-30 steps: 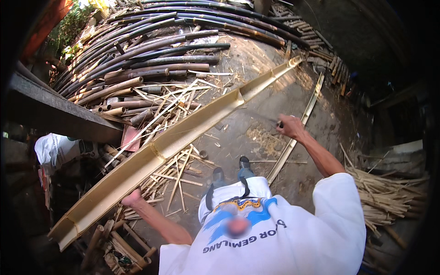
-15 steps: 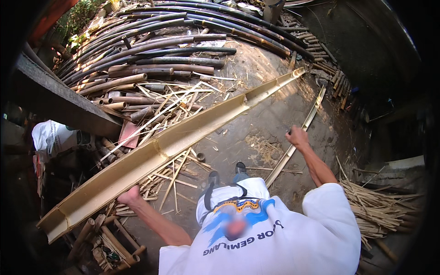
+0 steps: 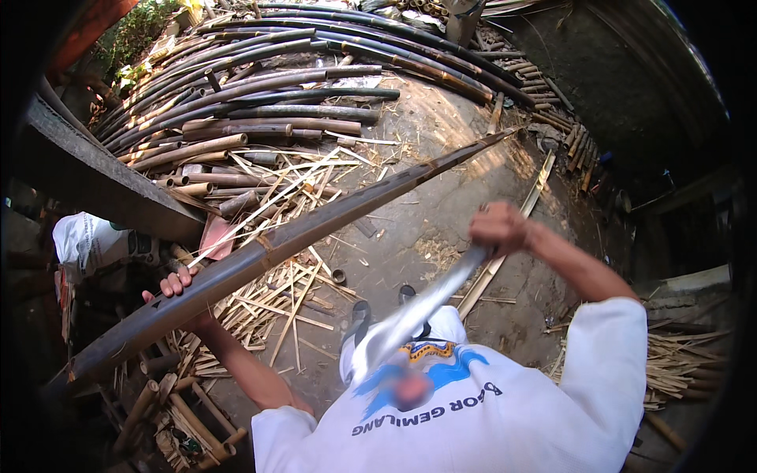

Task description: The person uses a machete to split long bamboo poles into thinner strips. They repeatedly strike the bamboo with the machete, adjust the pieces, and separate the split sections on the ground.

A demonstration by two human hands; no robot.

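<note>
A long split bamboo pole (image 3: 315,223) slants from the lower left to the upper right, its dark rounded outer side facing up. My left hand (image 3: 177,293) grips it near its lower left end, with fingertips showing over the far edge and the palm partly hidden beneath. In front of my chest, my right hand (image 3: 501,227) is closed around the handle of a machete (image 3: 422,303). Its blade is smeared by motion and points down toward my body. Beyond the right hand, a narrower split bamboo length (image 3: 493,268) lies on the ground with its pale inside up.
Dark bamboo poles (image 3: 292,96) are piled at the far left. Pale bamboo strips (image 3: 288,296) litter the ground beneath the split pole, and another heap of strips (image 3: 670,366) lies at the right. A concrete ledge (image 3: 102,173) and a white sack (image 3: 87,240) are at the left.
The split pole has rolled over from pale hollow side up to dark outer side up. My right hand has risen and moved nearer, bringing the machete blade into plain view.
</note>
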